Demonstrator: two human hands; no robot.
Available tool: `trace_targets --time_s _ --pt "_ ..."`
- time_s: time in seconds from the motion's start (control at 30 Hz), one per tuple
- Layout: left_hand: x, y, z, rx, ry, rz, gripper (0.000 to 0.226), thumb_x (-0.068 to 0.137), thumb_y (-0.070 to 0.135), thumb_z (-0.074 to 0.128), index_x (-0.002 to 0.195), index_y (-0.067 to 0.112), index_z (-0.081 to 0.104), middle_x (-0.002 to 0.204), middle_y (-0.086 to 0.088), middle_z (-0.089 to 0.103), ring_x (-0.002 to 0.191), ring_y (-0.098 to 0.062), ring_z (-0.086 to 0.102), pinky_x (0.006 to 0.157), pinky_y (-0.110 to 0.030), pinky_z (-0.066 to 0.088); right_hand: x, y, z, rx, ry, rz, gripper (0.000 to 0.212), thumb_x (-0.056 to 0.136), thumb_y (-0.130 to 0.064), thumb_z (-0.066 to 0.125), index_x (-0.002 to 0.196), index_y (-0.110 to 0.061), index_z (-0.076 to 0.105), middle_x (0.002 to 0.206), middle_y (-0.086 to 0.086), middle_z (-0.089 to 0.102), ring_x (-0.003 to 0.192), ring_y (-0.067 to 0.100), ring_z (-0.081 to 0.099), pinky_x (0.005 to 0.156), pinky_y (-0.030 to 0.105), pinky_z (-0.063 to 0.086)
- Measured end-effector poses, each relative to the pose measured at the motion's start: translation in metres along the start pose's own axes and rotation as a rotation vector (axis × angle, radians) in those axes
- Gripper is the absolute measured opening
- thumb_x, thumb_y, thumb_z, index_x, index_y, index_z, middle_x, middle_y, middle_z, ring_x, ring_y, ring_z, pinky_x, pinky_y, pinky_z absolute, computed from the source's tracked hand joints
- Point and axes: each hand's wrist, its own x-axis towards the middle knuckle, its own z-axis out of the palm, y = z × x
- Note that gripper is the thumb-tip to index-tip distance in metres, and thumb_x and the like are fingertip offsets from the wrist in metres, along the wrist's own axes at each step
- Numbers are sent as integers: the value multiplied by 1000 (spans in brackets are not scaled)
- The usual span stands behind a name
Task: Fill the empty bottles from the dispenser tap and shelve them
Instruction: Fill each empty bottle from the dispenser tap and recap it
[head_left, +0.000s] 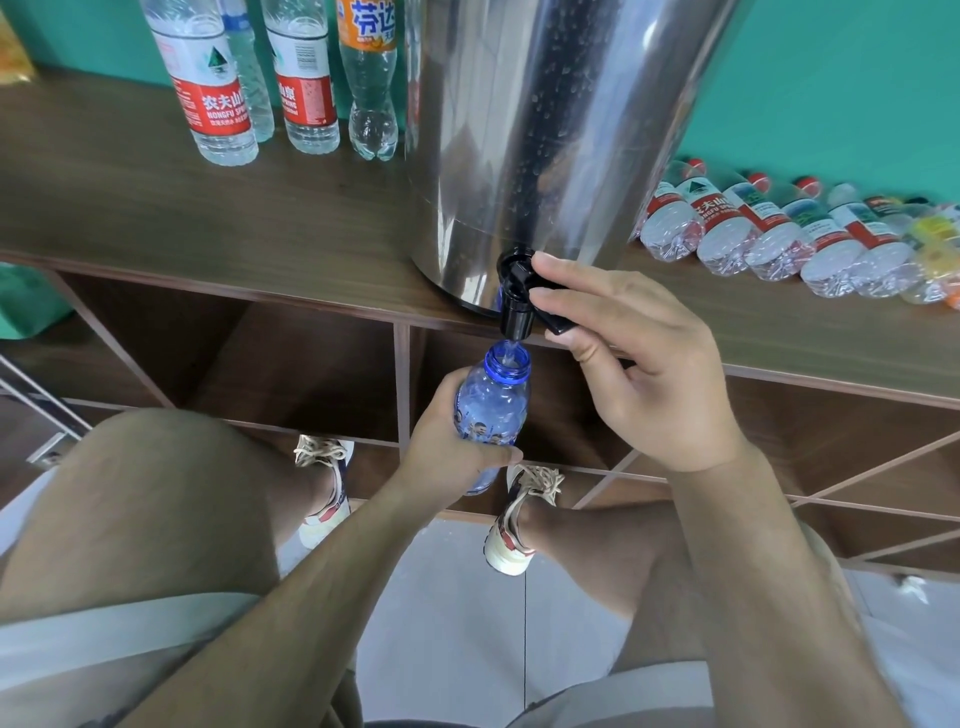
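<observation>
A blue bottle (493, 410) is gripped near upright by the left hand (457, 444), its mouth directly beneath the tap (516, 312), whose lever (558, 326) is pinched by the right hand (649, 374).

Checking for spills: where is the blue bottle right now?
Head view, centre: the left hand grips the blue bottle with its mouth just under the black tap, which the right hand holds.
</observation>
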Motion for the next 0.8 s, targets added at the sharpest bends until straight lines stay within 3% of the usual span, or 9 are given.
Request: trace_targets --time_s 0.4,0.67,0.8 --pt "2 -2 1 18 2 -6 85 72 0 91 128 42 43 115 22 60 101 11 61 72 -5 50 0 -2 -4 -5 -57 34 26 104 -7 62 127 -4 73 146 6 63 118 24 66 102 41 51" --pt "3 -3 1 36 7 9 85 72 1 91 128 42 42 118 22 59 106 0 61 75 -4 50 -2 -6 -7 31 -58 54 27 103 -5 61 127 -3 72 147 6 62 120 22 63 92 42 55" --pt "3 -3 0 30 0 11 85 72 1 90 130 41 42 120 21 59 109 -3 61 76 -4 50 -1 -6 -7 42 -59 34 29 101 -2 56 126 1 71 146 11 61 124 23 63 102 40 49"
